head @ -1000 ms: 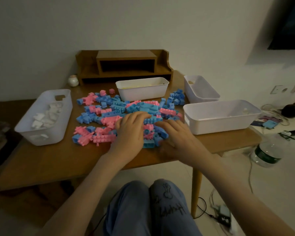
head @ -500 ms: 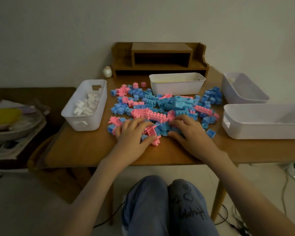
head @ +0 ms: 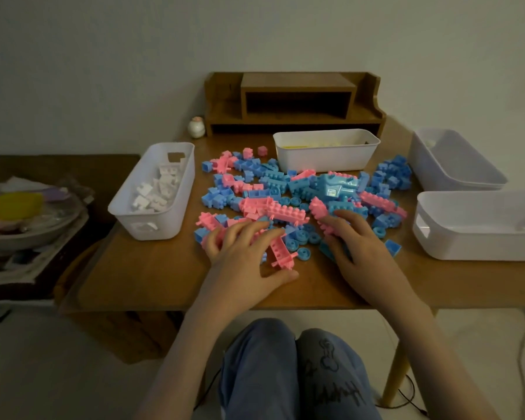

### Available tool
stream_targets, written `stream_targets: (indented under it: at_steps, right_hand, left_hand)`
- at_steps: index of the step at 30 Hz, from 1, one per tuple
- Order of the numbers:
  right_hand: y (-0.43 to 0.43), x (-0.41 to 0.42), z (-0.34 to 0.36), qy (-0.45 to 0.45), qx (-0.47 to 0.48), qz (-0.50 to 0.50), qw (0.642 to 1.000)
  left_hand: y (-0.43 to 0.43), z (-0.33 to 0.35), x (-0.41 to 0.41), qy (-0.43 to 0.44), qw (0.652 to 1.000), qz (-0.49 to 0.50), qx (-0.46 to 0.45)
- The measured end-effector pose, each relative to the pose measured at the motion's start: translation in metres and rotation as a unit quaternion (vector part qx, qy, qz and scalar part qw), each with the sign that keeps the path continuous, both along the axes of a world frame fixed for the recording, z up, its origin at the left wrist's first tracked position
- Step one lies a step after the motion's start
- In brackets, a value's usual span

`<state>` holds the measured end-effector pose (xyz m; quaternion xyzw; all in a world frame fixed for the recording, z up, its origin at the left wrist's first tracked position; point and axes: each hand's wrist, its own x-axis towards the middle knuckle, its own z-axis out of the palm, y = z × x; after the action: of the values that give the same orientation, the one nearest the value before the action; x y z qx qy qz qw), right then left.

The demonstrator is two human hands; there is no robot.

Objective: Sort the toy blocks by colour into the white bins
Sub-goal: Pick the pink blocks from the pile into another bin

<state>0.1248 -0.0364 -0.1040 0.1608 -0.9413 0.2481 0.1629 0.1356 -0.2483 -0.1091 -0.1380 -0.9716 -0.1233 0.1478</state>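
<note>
Forearms behind the left hand (head: 243, 262) and right hand (head: 361, 253) are bare. Below them, blue trousers (head: 255, 377), the right knee bearing a dark line drawing (head: 326, 357) and scrawled lettering (head: 337, 395).

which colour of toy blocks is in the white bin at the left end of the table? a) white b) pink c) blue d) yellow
a: the blocks visible in the left white bin are white blocks, while the pink and blue blocks lie loose on the table.
</note>
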Motion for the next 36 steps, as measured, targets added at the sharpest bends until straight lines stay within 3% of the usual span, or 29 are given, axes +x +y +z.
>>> stream_targets:
  at_steps: [7, 19, 24, 29, 31, 36]
  right_hand:
    - [0.003, 0.000, 0.000, 0.019, -0.075, 0.004, 0.997]
    - [0.006, -0.002, 0.005, 0.080, -0.159, -0.030, 0.984]
    - [-0.003, 0.007, 0.016, 0.069, -0.209, 0.037, 0.975]
    - [-0.019, 0.011, 0.029, -0.012, -0.309, 0.125, 0.943]
    - [-0.025, 0.011, 0.033, -0.044, -0.308, 0.152, 0.938]
    - [-0.036, 0.003, 0.036, -0.061, -0.259, 0.134, 0.955]
  left_hand:
    - [0.001, -0.008, -0.001, 0.097, 0.993, -0.038, 0.062]
    - [0.006, 0.002, 0.002, 0.156, 0.954, -0.084, 0.243]
    - [0.023, 0.010, 0.002, 0.165, 0.930, -0.061, 0.322]
    - [0.044, 0.033, 0.004, 0.100, 0.879, -0.041, 0.464]
    - [0.051, 0.043, 0.008, 0.050, 0.857, -0.054, 0.509]
    - [0.039, 0.050, 0.000, -0.014, 0.870, -0.072, 0.488]
